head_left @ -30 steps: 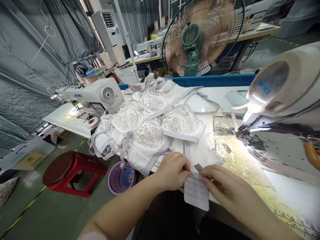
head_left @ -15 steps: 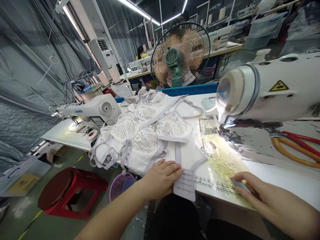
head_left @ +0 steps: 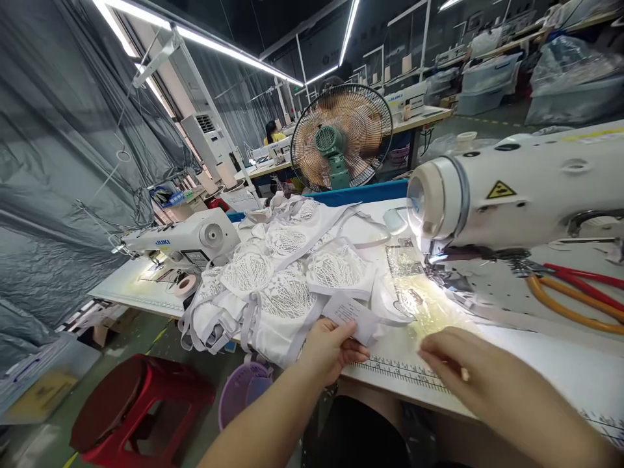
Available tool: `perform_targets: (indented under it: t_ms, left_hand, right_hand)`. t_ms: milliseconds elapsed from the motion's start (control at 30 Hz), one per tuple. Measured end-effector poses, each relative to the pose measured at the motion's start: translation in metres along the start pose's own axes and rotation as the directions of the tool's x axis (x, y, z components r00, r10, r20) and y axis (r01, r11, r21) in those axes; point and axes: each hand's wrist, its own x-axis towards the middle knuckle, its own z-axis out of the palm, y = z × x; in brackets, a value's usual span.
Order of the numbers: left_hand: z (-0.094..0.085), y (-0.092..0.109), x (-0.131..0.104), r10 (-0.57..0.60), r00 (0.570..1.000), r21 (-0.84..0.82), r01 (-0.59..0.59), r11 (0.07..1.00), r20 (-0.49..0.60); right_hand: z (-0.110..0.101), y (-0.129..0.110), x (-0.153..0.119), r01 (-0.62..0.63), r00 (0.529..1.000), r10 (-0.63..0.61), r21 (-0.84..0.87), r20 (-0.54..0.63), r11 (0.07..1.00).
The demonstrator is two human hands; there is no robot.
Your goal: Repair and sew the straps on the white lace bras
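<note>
My left hand [head_left: 334, 351] is closed on the pale grey back band [head_left: 373, 325] of a white bra at the table's front edge. Its thumb presses on a folded-over end with a printed label [head_left: 347, 311]. Beside it lies a pile of white lace bras [head_left: 287, 292], cups up, straps tangled. My right hand [head_left: 455, 367] hovers over the front of the table, right of the left hand, its fingers pinched together. Whatever it may hold is hidden. Close ahead stands the white sewing machine [head_left: 511, 188], its lamp lit over the needle area.
Orange-and-red-handled scissors [head_left: 575, 299] lie under the machine arm. A second sewing machine [head_left: 185, 237] stands at left. Below are a red stool [head_left: 146, 406] and a purple basket [head_left: 241, 393]. Behind the table is a large fan [head_left: 341, 136]. A ruler strip [head_left: 404, 374] runs along the front edge.
My left hand has gone from resting flat on the bra band to gripping it, and the band's end is turned up, showing print. The right hand moved left; its small grey piece no longer shows.
</note>
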Motion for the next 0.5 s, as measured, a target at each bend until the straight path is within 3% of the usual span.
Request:
perform_targets:
  t_ms: [100, 233, 500]
  left_hand:
    - [0.009, -0.002, 0.001, 0.012, 1.000, -0.042, -0.012, 0.999, 0.019]
    - [0.015, -0.009, 0.000, 0.080, 0.996, -0.006, -0.079, 0.997, 0.031]
    - [0.017, -0.018, -0.004, 0.180, 0.983, 0.171, -0.182, 0.968, 0.033]
  right_hand:
    - [0.015, -0.024, 0.007, 0.005, 0.994, -0.021, 0.145, 0.109, 0.989]
    - [0.035, -0.030, 0.011, -0.084, 0.995, 0.071, 0.195, 0.074, 0.977]
    - [0.038, -0.036, 0.014, -0.150, 0.980, 0.144, 0.033, 0.139, 0.988]
